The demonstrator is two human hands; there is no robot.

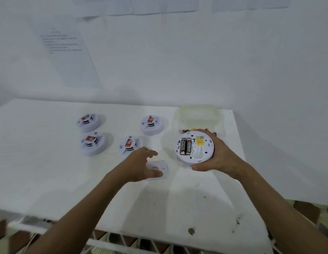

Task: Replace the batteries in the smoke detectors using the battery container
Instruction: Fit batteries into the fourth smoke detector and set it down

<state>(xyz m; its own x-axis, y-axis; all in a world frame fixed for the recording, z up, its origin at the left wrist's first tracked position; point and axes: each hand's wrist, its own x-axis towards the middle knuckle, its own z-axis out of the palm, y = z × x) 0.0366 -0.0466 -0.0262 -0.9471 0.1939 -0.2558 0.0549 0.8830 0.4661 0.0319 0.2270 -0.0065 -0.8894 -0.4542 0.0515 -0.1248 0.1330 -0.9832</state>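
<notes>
One head-worn camera looks forward and down, close over the white table (49,162) against a wall.

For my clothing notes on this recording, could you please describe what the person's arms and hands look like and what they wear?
Both forearms are bare as far as the picture shows, with no sleeves visible. The left hand and the right hand wear no gloves, and no rings, watch or bracelet can be seen. The fingers are uncovered.

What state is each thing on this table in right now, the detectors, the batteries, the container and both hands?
Held smoke detector: back up, compartment open, right hand grips it.
Two batteries: seated side by side in the compartment.
Battery cover: off, flat on the table under the left hand.
Four other smoke detectors: resting on the table, untouched.
Battery container: lid open, loose batteries inside.
Left hand: fingers spread over the cover, no grip.
Right hand: curled round the detector.
</notes>
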